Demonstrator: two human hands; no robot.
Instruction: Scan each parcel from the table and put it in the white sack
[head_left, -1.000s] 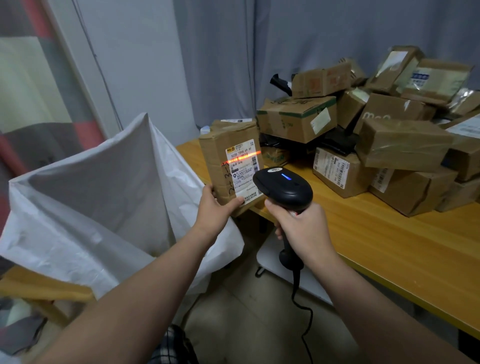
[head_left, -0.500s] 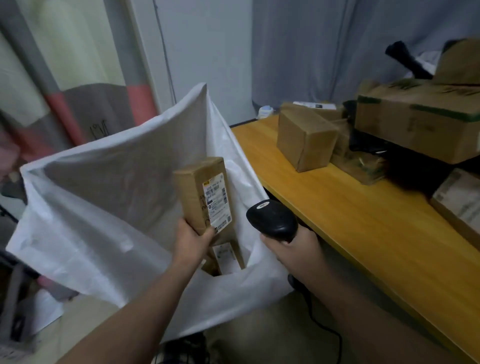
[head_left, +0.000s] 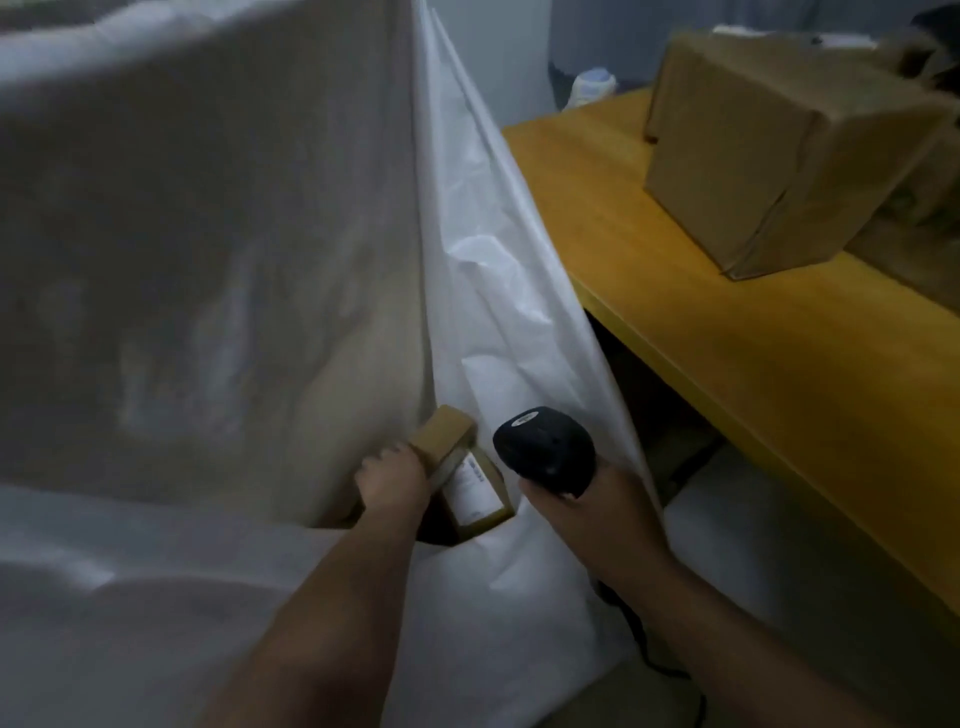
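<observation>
Lower now than half a second ago: the parcel (head_left: 464, 470) has dropped from the sack's mouth to down inside the white sack (head_left: 208, 270), label face tilted up.

Counts:
- One sack.
- One scanner (head_left: 545, 451).
- Two hands.
- One parcel in hand.
- One whole box (head_left: 779, 150) on the table (head_left: 753, 358), with a second box (head_left: 930, 202) behind it, cut off at the right edge.

Left hand (head_left: 392, 480) grips the parcel along its left side, fingers wrapped round the edge. Right hand (head_left: 589, 517) is clenched round the scanner's handle, just beside the parcel, with the sack's right wall behind it.

Hard to read:
- Whole frame is motion-blurred.
- Label print is illegible.
- Sack's bottom is dark beneath the parcel.
- Scanner handle is hidden in the fist.
- A small pale object (head_left: 592, 85) at the table's far corner can't be identified.
</observation>
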